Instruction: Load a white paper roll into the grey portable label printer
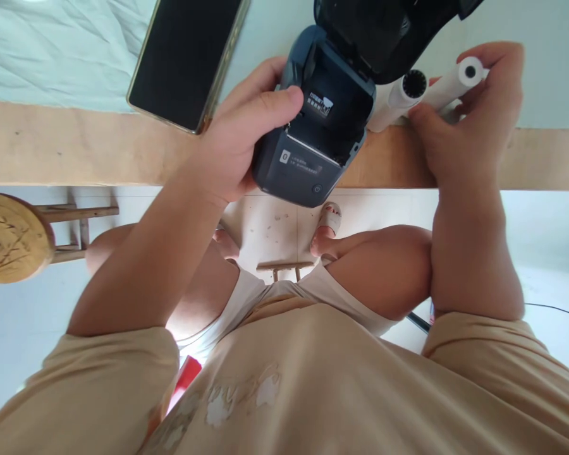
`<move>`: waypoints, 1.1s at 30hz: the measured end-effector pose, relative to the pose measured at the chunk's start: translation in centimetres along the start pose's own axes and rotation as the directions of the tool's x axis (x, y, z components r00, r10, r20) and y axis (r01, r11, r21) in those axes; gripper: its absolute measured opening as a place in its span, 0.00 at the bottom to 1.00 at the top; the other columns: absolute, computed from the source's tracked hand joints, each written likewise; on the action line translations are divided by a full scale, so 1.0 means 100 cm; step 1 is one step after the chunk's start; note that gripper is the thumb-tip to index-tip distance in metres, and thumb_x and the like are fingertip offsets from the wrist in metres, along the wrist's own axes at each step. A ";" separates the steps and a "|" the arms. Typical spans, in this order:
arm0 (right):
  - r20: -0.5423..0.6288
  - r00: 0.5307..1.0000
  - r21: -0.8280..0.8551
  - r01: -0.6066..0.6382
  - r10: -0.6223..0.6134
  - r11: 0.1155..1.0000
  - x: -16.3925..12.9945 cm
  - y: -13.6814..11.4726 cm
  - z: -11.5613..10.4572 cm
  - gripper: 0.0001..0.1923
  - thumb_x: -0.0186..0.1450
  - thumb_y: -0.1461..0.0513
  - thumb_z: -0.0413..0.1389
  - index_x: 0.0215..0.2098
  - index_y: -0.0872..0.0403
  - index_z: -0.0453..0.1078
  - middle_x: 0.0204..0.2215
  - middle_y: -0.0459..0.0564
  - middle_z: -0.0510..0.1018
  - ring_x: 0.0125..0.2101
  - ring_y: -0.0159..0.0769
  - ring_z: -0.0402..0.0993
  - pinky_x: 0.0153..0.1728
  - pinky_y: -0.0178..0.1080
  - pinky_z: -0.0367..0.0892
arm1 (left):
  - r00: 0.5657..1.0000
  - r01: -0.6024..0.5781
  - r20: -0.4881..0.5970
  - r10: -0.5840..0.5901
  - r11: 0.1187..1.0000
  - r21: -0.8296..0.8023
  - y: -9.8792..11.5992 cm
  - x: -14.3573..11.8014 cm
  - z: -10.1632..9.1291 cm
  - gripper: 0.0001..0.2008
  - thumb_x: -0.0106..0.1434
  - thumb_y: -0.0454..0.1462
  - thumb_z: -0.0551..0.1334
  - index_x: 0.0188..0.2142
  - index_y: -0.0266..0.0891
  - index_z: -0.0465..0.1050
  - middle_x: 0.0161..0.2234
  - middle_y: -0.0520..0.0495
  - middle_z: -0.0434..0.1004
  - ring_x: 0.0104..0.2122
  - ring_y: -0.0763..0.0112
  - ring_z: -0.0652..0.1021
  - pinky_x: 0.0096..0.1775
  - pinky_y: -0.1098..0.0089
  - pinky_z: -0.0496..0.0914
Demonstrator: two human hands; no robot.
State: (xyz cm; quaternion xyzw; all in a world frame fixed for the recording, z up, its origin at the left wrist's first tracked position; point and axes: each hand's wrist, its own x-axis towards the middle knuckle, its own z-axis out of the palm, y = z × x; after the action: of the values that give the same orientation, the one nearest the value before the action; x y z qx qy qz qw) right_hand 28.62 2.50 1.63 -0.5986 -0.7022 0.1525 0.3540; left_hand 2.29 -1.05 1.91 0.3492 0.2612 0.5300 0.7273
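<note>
My left hand (246,136) grips the left side of a dark blue small label printer (313,136), thumb resting on its top edge. The printer's black lid (384,31) is swung open, showing an empty paper bay. It hangs partly over the table's wooden front edge (76,148). My right hand (469,107) holds a white paper roll (448,85) between fingers and thumb, just right of the printer. A second white roll or spindle with a toothed black end (403,95) lies between the printer and that hand.
A black smartphone (187,57) lies screen-up on the pale cloth (52,44) at the upper left. A round wooden stool (9,237) stands at the left on the white floor. My knees and sandalled foot (329,221) are below the table.
</note>
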 end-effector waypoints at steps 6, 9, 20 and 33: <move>-0.243 0.930 0.016 0.286 -0.274 0.958 -0.012 -0.015 -0.007 0.22 0.58 0.72 0.53 0.47 0.47 0.67 0.44 0.42 0.70 0.40 0.23 0.68 0.28 0.30 0.55 | 0.999 0.040 0.022 -0.040 0.999 0.002 -0.001 -0.001 -0.003 0.09 0.62 0.37 0.63 0.40 0.35 0.73 0.31 0.50 0.77 0.28 0.76 0.78 0.26 0.78 0.72; -0.133 0.954 0.080 0.279 -0.268 0.957 -0.017 -0.021 0.002 0.28 0.58 0.72 0.52 0.54 0.45 0.64 0.48 0.45 0.69 0.43 0.27 0.70 0.23 0.26 0.56 | 0.998 0.062 -0.018 -0.062 0.998 0.002 0.001 -0.002 -0.001 0.07 0.63 0.36 0.61 0.41 0.36 0.72 0.31 0.51 0.77 0.28 0.77 0.78 0.27 0.78 0.71; 0.098 0.979 -0.110 0.188 -0.178 0.976 -0.017 -0.030 0.022 0.24 0.59 0.68 0.56 0.51 0.42 0.64 0.44 0.44 0.69 0.24 0.21 0.63 0.28 0.32 0.66 | 0.992 0.110 -0.068 -0.107 0.993 0.049 0.007 -0.007 0.006 0.09 0.62 0.36 0.59 0.42 0.38 0.71 0.31 0.53 0.75 0.29 0.78 0.76 0.30 0.77 0.70; -0.161 0.960 0.381 0.276 -0.231 0.882 -0.024 -0.043 0.013 0.23 0.56 0.65 0.57 0.50 0.43 0.66 0.43 0.44 0.65 0.35 0.23 0.67 0.24 0.26 0.68 | 0.997 0.067 -0.042 -0.065 0.996 0.060 -0.001 -0.003 -0.005 0.13 0.60 0.40 0.63 0.45 0.42 0.73 0.37 0.52 0.77 0.34 0.74 0.79 0.30 0.77 0.70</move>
State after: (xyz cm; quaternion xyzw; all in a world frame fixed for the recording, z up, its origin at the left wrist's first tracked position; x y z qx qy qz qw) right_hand 24.63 -0.51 2.68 -0.4241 -0.7077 0.2117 0.5239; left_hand 1.89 -1.25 1.50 0.3518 0.3031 0.5043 0.7281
